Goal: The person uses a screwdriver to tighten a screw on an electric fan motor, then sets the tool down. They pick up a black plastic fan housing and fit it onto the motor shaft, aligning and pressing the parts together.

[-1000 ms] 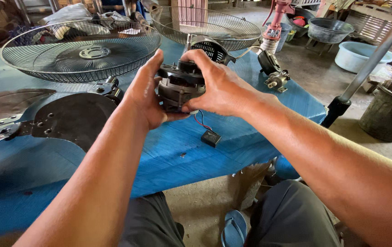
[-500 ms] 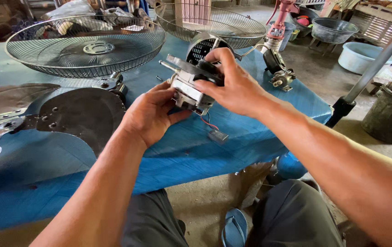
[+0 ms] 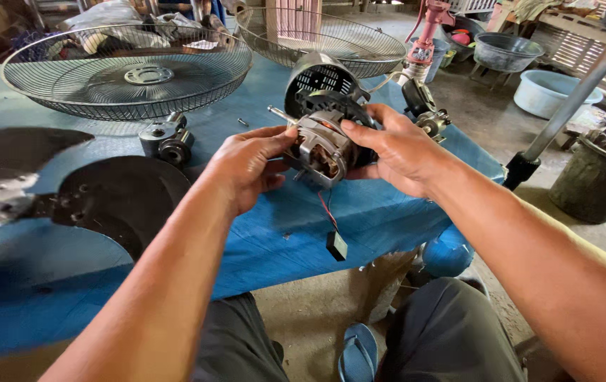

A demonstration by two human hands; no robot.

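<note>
The fan motor (image 3: pixel 323 147) is held just above the blue worktop (image 3: pixel 260 240), clamped between both hands so that its open side can be seen. The fingers of the left hand (image 3: pixel 246 166) and the right hand (image 3: pixel 395 148) are closed around it. A small black part (image 3: pixel 336 245) hangs below on thin wires. Behind it a black housing (image 3: pixel 317 79), wire guards (image 3: pixel 126 71) and dark blades (image 3: pixel 115 194) crowd the worktop.

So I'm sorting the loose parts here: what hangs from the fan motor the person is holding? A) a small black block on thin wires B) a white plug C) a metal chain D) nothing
A: thin red and black wires run down from the fan motor, held between the left hand and right hand, to a small black block dangling below the table edge.
</note>
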